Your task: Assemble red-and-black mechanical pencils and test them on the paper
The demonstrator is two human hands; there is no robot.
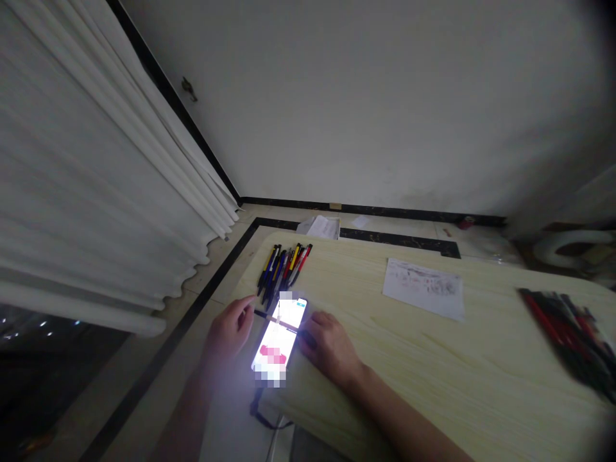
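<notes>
Pen [269, 317] spans the gap between our hands, crossing above the lit smartphone [282, 340] near the table's left corner. Our right hand [332, 346] is curled, fingers closed on the pen's right end; probably that grip steadies it. Our left hand [231, 327] is half curled, thumb and index at the other end; can't tell whether they pinch it or only come close. Holding it crosswise likely keeps both ends within reach. Phone lies screen up, its glow washing out detail around the fingers. Just beyond it, pens [283, 266] sit bunched roughly parallel, presumably for easy reach. Marked paper sheet [423, 289] lies flat, well apart on the wooden table [366, 282]. Far right, blurred red and dark pen-like items [568, 333] form another bunch, perhaps kept separate deliberately.
</notes>
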